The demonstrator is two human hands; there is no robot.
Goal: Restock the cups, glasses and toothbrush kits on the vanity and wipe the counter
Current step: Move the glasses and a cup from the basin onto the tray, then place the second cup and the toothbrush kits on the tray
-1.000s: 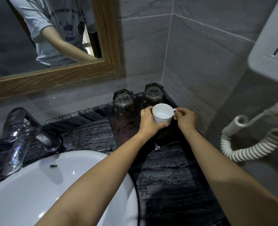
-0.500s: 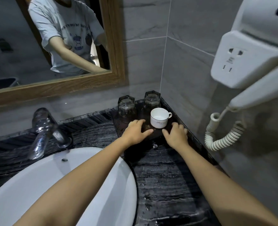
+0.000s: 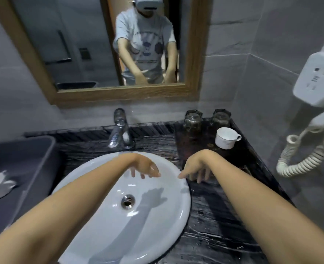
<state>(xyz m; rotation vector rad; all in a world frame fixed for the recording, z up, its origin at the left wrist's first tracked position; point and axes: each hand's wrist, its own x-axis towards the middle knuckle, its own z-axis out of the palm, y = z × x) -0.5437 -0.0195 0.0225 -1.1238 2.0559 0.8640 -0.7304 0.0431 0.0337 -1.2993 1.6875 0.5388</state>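
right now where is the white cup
In the head view the white cup stands upright on the dark tray, far right of the counter, just before the right-hand glass.

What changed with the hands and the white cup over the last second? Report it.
Both hands let go of the white cup and pulled back from the tray: the left hand now hangs open over the sink, the right hand at its rim. The cup and the two glasses stayed on the tray.

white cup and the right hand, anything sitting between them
Nothing: the head view shows only bare dark tray between the white cup and the empty right hand.
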